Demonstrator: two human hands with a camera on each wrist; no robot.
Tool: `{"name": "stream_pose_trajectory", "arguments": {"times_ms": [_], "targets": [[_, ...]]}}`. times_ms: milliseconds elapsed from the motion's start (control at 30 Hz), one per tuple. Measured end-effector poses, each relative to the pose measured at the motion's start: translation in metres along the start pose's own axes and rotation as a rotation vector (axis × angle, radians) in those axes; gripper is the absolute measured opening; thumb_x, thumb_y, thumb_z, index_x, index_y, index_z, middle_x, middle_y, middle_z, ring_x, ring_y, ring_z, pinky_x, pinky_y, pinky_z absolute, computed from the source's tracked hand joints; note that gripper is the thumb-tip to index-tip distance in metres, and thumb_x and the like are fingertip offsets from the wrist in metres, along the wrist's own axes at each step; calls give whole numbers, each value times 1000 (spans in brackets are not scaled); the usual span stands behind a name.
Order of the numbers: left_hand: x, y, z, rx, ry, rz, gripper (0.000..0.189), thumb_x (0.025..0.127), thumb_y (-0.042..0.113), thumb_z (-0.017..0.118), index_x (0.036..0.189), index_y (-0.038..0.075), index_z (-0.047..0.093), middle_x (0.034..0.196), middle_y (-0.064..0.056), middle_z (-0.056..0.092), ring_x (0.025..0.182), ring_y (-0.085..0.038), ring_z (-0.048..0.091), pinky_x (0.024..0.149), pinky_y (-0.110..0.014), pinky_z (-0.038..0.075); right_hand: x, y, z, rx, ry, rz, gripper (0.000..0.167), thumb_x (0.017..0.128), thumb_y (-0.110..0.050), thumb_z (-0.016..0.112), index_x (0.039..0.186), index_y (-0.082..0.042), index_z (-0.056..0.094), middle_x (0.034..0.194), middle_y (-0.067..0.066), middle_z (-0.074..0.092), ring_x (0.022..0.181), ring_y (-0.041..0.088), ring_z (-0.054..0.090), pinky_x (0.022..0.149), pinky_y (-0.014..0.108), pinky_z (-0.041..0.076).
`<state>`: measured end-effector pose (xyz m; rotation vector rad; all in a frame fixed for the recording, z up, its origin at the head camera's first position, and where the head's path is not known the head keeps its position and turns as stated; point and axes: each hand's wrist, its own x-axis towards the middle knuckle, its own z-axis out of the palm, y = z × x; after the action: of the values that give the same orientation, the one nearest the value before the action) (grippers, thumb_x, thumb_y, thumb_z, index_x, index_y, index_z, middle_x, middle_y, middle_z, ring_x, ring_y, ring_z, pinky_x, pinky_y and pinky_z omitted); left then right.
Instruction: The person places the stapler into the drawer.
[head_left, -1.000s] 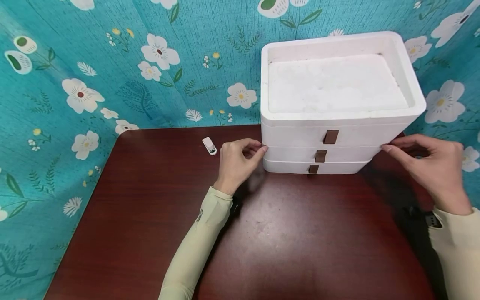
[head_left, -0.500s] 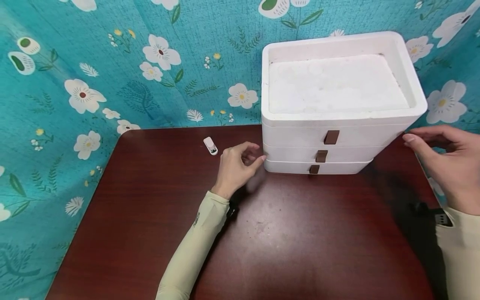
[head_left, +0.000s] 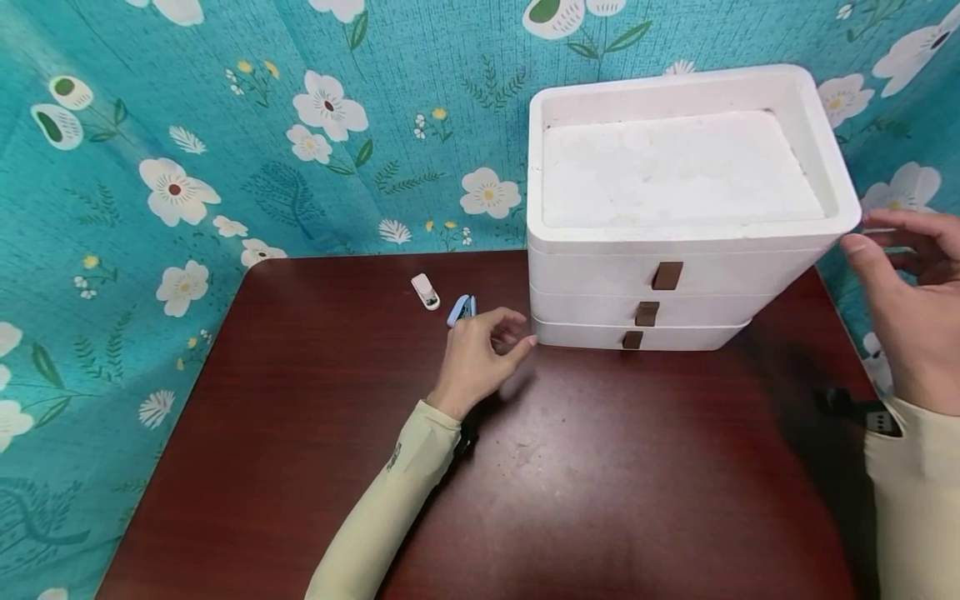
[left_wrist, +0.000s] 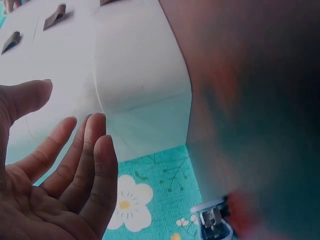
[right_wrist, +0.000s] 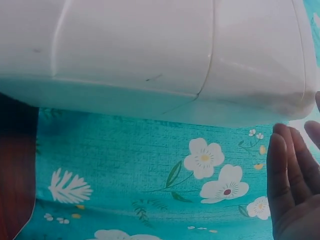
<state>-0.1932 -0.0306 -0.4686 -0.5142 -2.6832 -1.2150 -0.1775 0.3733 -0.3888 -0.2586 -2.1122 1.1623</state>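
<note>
To handle the white drawer unit [head_left: 682, 236] well, IMO both hands should press opp. sides at equal height, w/ light, even force, so it does not twist or tip. It stands at the table's [head_left: 300, 417] far edge, toward the R edge, btwn the hands. L hand [head_left: 480, 358] (loosely curved, holds nothing) is by its lower L side; R hand [head_left: 911, 308] (same, nothing held) by its upper R rim. Contact: can't tell.

This looks homelike — flowered cloth [head_left: 375, 75], dark table [head_left: 637, 467], white drawers [head_left: 615, 279].
</note>
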Motion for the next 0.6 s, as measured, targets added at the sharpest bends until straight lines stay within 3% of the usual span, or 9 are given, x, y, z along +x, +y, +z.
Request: {"name": "stream_pose_trajectory", "arguments": {"times_ms": [133,267,600], "targets": [[-7,4,4,-5,-27,14,26,89,25,83,109,8,77,95,-6,81,77,-13,79,73,-31,64,1,-12,3,66,0,-26,34,93,-18,79,127,-13,76,125,-19,70,109,-5,64,92,11,49],[-11,9,6,-12,-38,31,26,89,25,82,109,8,77,95,-7,81,78,-15,79,75,-34,64,4,-19,9,168,-16,-110,31,92,-10,79,122,-5,77,123,-19,70,113,-2,63,92,8,49],[-12,20,18,-31,-97,38,31,91,27,81,113,6,76,97,-12,81,83,-23,80,78,-38,65,8,-19,18,171,-21,-153,25,92,-14,78,114,-3,80,132,-18,66,124,1,57,93,8,47]]}}
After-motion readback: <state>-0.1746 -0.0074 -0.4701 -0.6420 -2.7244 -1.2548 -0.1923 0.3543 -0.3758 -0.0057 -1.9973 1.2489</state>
